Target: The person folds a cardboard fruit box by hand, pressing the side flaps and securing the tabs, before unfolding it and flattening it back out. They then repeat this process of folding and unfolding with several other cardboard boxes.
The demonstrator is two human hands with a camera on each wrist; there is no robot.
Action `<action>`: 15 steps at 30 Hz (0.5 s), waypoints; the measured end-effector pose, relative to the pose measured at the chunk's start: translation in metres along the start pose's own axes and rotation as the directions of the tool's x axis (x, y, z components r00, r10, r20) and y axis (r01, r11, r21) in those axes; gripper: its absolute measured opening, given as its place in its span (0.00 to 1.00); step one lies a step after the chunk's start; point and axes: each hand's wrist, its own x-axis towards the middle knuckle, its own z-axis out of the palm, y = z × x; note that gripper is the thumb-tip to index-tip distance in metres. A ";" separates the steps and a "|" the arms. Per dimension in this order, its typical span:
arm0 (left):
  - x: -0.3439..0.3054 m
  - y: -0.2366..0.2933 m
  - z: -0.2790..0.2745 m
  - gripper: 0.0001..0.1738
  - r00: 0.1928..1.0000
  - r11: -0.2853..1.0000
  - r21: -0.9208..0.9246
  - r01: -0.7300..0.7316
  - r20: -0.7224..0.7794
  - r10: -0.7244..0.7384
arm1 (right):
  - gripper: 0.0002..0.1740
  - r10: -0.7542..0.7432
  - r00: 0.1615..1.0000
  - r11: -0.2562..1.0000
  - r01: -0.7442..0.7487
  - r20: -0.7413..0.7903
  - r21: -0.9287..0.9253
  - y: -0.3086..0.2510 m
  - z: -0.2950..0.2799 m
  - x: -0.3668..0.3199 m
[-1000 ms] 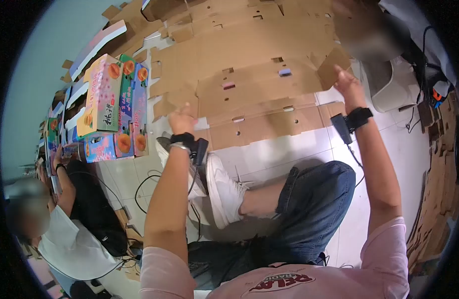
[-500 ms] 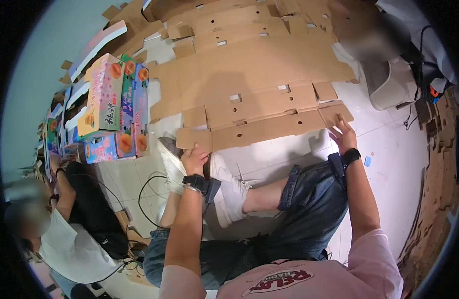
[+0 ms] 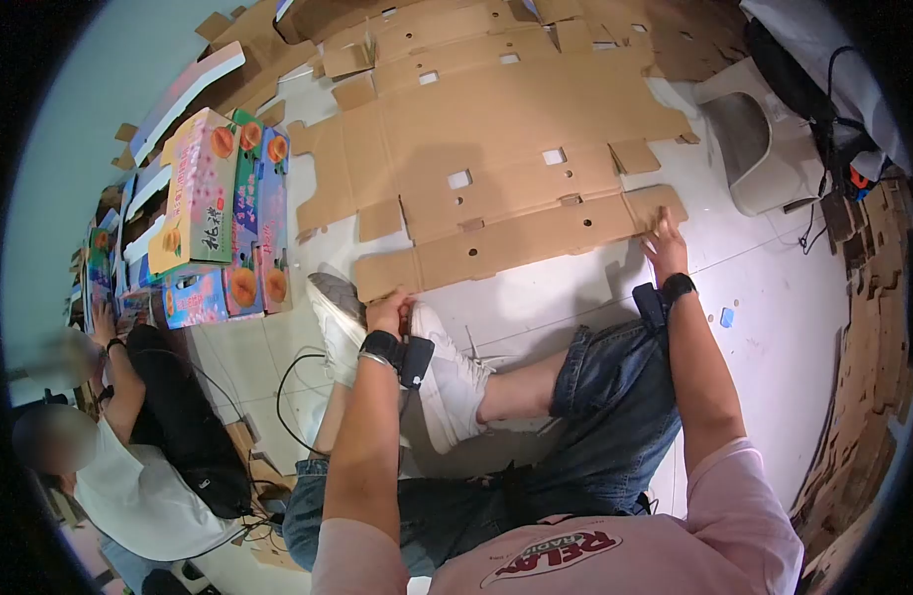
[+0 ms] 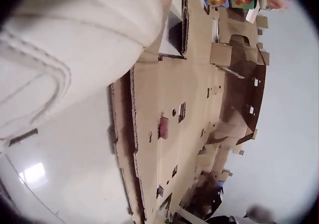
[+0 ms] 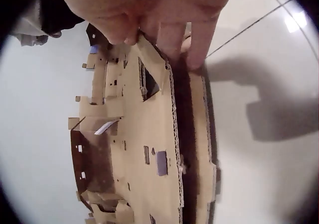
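A flattened cardboard box (image 3: 506, 129) with slots and small round holes lies spread on the floor in front of me. My left hand (image 3: 387, 312) grips the near left corner flap, close beside a white shoe (image 3: 442, 382). In the left wrist view the shoe covers most of that hand. At the near right flap, my right hand (image 3: 667, 250) holds the edge. The right wrist view shows the thumb on the upper layer of cardboard (image 5: 149, 119) and the fingers reaching down to a lower layer (image 5: 200, 129), with a dark gap between them.
Printed fruit boxes (image 3: 204, 188) are stacked at the left, near a seated person in a white shirt (image 3: 149, 486). A beige stool (image 3: 774, 169) stands at the far right. More cardboard (image 3: 873, 327) lines the right side. A small blue piece (image 3: 726, 317) lies on the tiles.
Both hands have come down and closer to my body, from raised flaps to the near edge. The cardboard's near strip now lies nearer my shoes, and its slots have shifted.
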 end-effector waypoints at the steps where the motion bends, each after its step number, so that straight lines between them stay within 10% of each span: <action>1: -0.008 0.001 0.006 0.12 0.989 0.988 0.076 -0.135 -0.045 0.139 | 0.34 -0.001 1.000 1.000 0.001 0.006 0.001 0.009 -0.012 0.012; 3: -0.031 0.016 0.020 0.14 0.959 0.996 0.020 -0.086 -0.268 0.088 | 0.41 -0.246 0.952 0.565 -0.013 -0.184 -0.825 0.030 -0.032 0.045; 5: -0.052 0.018 0.033 0.18 0.868 0.955 -0.143 -0.259 -0.469 0.165 | 0.44 -0.338 0.899 0.370 -0.145 -0.278 -0.918 0.023 -0.018 0.036; 8: -0.062 0.009 0.031 0.17 0.694 0.781 0.055 -0.622 -0.424 0.582 | 0.45 -0.654 0.745 0.286 0.085 -0.130 -0.954 0.009 0.014 0.011; 10: -0.062 0.024 0.035 0.18 0.654 0.611 0.415 -0.674 -0.049 0.755 | 0.53 -0.755 0.593 0.106 0.530 0.278 -0.842 0.010 0.026 0.012; 11: -0.058 0.033 0.035 0.18 0.656 0.617 0.415 -0.669 -0.060 0.752 | 0.53 -0.751 0.594 0.102 0.536 0.288 -0.838 0.017 0.031 0.010; 13: -0.050 0.058 0.034 0.31 0.470 -0.025 0.821 -0.570 0.351 0.810 | 0.62 -0.288 0.923 0.059 0.283 0.255 -0.957 0.035 0.039 0.006; 14: -0.052 0.069 0.035 0.45 0.800 0.167 0.891 -0.423 0.280 0.531 | 0.67 -0.209 0.948 0.027 0.250 0.239 -0.968 0.032 0.036 0.009; 15: -0.046 0.072 0.033 0.45 0.797 0.168 0.889 -0.427 0.282 0.533 | 0.67 -0.213 0.948 0.025 0.249 0.238 -0.968 0.026 0.042 0.004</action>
